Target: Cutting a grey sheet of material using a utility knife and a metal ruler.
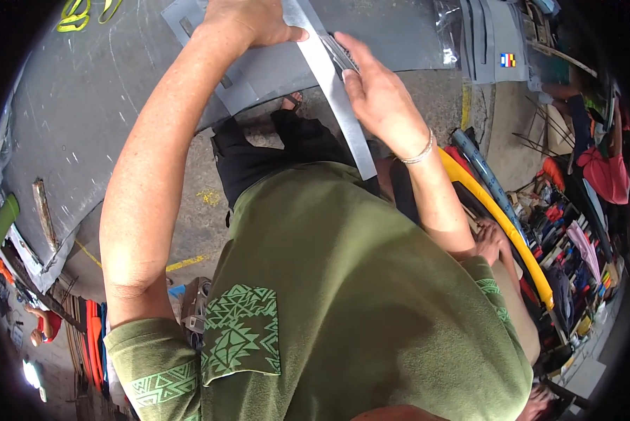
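At the top of the head view, my left hand [248,19] presses on a long metal straightedge [339,105], its thumb lying across the metal and its other fingers partly cut off by the frame. The straightedge slants toward me, its near end jutting past the table edge. Beside it, my right hand [389,102] grips a slim utility knife [342,55] along the straightedge's right side; I cannot make out the blade. Under both lies a flat grey sheet [241,95] with rectangular cut-outs, resting on a dark table [69,119].
Grey strips [494,42] lie at the table's far right. Yellow straps [74,17] are at the far left, a wooden stick [45,214] at the near left. A yellow padded bar [494,207] and a blue roll [490,172] stand on my right, near another person's hand [492,241].
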Tool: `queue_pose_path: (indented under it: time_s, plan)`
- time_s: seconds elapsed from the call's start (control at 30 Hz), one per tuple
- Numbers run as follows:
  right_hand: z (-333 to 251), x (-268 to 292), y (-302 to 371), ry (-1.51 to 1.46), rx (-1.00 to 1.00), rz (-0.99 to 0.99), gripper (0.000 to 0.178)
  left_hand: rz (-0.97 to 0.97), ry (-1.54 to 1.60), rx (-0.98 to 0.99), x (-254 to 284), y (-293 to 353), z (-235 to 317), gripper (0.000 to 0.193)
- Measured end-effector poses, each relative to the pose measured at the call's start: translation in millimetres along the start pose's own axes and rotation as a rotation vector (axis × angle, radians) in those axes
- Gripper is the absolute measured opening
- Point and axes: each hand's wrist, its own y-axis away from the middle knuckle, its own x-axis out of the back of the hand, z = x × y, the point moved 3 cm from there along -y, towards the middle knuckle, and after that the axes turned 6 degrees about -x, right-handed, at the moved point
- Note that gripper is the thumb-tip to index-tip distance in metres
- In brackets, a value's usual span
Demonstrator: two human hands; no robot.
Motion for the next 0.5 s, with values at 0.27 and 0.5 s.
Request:
queue_pose_path:
  time_s: [0.27, 0.5]
  plan:
    - [47.4, 62.3, 12.6, -0.134, -0.080, 0.207, 0.052, -0.153, -0.311, 0.306, -0.6, -14.7, 8.3, 0.127]
    - [7.7, 77.1, -20.2, -0.253, 0.148, 0.391, 0.029, 0.050, -0.001, -0.011, 4.5, -16.2, 16.3, 0.131]
